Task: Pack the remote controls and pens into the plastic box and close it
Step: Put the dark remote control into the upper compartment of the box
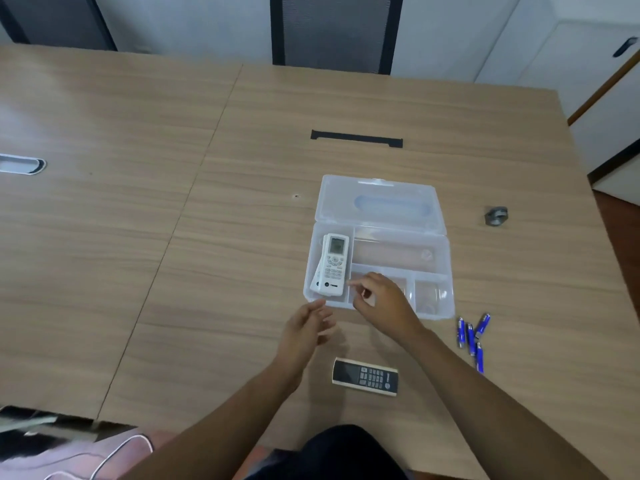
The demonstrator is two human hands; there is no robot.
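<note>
A large wooden table (173, 220) with a light, streaked grain fills most of the view, its top made of panels that meet at thin dark seams. A black cable slot (356, 139) is set into it near the far side, and a silver oval grommet (22, 164) sits at the left edge. Beyond the table stands a dark mesh-backed chair (334, 31) against a pale wall. White cabinets (588, 64) with a dark handle line the right. Reddish-brown floor (620, 216) shows beside them.
</note>
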